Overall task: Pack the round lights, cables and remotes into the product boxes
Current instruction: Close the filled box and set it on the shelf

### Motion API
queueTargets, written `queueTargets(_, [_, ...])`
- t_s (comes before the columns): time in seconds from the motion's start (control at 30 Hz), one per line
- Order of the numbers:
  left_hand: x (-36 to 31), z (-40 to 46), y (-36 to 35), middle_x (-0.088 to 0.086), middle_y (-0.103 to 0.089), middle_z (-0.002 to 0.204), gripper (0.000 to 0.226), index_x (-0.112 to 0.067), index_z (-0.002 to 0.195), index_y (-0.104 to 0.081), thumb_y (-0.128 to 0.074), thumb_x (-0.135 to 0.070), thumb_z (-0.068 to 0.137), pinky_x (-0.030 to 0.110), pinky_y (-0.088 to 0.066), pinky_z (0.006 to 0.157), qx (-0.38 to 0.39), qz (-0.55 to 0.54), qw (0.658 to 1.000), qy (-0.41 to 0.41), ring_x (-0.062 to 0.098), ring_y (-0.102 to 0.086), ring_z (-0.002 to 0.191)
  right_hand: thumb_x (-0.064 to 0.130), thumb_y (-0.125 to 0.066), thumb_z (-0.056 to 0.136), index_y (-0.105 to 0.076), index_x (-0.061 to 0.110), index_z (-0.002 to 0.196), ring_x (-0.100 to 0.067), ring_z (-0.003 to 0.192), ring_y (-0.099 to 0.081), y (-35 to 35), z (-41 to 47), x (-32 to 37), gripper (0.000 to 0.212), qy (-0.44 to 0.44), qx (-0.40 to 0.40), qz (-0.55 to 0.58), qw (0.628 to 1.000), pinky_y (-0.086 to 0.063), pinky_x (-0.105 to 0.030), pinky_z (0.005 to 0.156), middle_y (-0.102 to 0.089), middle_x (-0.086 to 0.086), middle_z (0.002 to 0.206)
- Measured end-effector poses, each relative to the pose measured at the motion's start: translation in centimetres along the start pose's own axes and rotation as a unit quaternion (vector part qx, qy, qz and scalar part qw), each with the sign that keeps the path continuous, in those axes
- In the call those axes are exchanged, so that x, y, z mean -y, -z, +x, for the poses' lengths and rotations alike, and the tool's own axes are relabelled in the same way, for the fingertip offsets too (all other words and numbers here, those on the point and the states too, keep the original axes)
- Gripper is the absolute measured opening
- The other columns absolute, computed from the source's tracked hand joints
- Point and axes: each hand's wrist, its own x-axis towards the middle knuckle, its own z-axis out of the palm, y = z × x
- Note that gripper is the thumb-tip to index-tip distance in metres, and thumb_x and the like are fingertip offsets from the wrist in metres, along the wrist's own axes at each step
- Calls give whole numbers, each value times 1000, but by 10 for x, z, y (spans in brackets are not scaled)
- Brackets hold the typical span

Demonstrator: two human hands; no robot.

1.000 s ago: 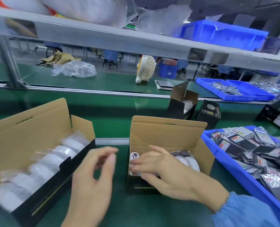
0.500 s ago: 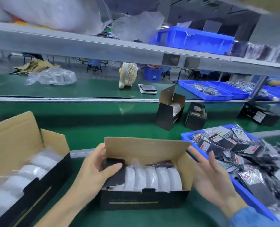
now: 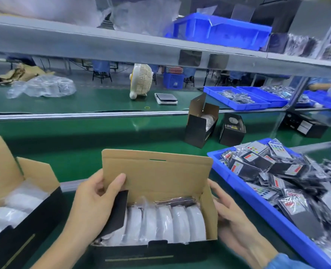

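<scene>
An open black product box [image 3: 141,253] with a raised brown lid sits in front of me. Several bagged white round lights [image 3: 166,224] stand in a row inside it, with a dark bagged item along the back. My left hand [image 3: 95,206] grips the box's left end, thumb pressing the black side flap inward. Flat against the right end flap lies my right hand [image 3: 232,214], its fingers straight. A second open box [image 3: 25,230] at left holds more bagged lights.
A blue bin [image 3: 244,189] heaped with bagged remotes stands close on the right. Two small black boxes [image 3: 201,123] stand on the green belt beyond. Farther back are a small fan [image 3: 141,80], a scale, blue trays and crumpled plastic.
Both hands moved off the contents to the box's two ends. My left thumb now folds the black side flap further in, and the view has moved closer.
</scene>
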Motion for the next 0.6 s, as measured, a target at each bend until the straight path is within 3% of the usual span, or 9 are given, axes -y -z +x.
queueTargets(0.07, [0, -3, 0, -16, -75, 99, 21, -43, 101, -70, -63, -37, 82, 8, -51, 72, 3, -8, 999, -34, 2, -71, 89, 15, -81, 73, -56, 23, 131, -23, 124, -57, -3, 3, -8, 64, 39, -23, -79, 996, -49, -26, 95, -59, -8, 135])
queueTargets(0.17, [4, -12, 13, -4, -75, 104, 25, -33, 99, -73, -65, -11, 91, 15, -51, 81, 57, -25, 994, -92, 10, -70, 99, 8, -79, 69, -72, 30, 104, -9, 112, -62, -7, 4, -15, 42, 91, -72, -194, 974, -48, -16, 87, -70, 8, 116])
queueTargets(0.23, [8, -19, 30, 0, -70, 119, 16, -26, 105, -73, -62, -18, 96, 25, -49, 95, 149, 34, 974, -166, 18, -64, 115, 28, -79, 76, -72, 28, 95, -14, 115, -60, -8, -2, -10, 21, 143, -74, -282, 946, -47, -25, 89, -65, 6, 120])
queueTargets(0.27, [8, -24, 38, -2, -66, 127, 20, -27, 112, -71, -61, -31, 96, 29, -46, 99, 187, 88, 960, -189, 19, -60, 122, 42, -76, 79, -70, 29, 100, -17, 120, -57, -8, -5, -6, 25, 147, -40, -327, 933, -46, -30, 92, -59, 3, 130])
queueTargets(0.33, [7, -26, 51, -9, -60, 135, 38, -32, 121, -68, -55, -53, 92, 31, -42, 104, 223, 189, 931, -220, 16, -54, 129, 65, -63, 81, -64, 26, 120, -19, 133, -46, -2, -16, -2, 55, 120, 15, -412, 903, -41, -31, 103, -42, 1, 148])
queueTargets(0.4, [-3, -28, 52, -13, -61, 133, 39, -35, 118, -68, -55, -48, 84, 22, -39, 104, 213, 190, 936, -209, 11, -54, 127, 74, -48, 85, -56, 21, 131, -22, 140, -37, 0, -20, 0, 71, 110, 30, -432, 895, -34, -29, 108, -35, -1, 153])
queueTargets(0.5, [-13, -33, 46, -21, -63, 127, 36, -42, 115, -65, -58, -51, 80, 14, -41, 97, 179, 173, 955, -164, 3, -58, 120, 61, -54, 89, -58, 18, 127, -25, 136, -42, -9, -18, 0, 57, 132, -7, -427, 895, -38, -31, 103, -47, -1, 145])
queueTargets(0.6, [-19, -34, 47, -16, -64, 126, 27, -38, 107, -70, -62, -47, 83, 16, -44, 94, 175, 198, 944, -198, 8, -62, 116, 48, -60, 89, -64, 27, 117, -24, 128, -51, -13, -16, -1, 35, 164, -32, -466, 869, -41, -35, 101, -55, 2, 138])
